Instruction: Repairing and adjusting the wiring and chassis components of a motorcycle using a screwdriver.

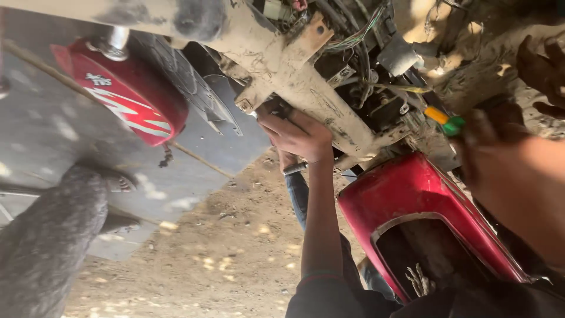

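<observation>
Nearest the lens, the right hand [485,138] was blurred; its fingers were closed round a screwdriver [444,121] with an orange and green handle, whose tip pointed into the wiring [353,38] beyond the fingertips. The left hand [297,136] had its fingers curled shut against the underside of the muddy frame [306,82]; whether they clasped a part could not be told. A metal bar [294,168] lay just below its knuckles. Good practice here: brace the frame firmly and keep the screwdriver in line with its fastener, clear of the wiring.
</observation>
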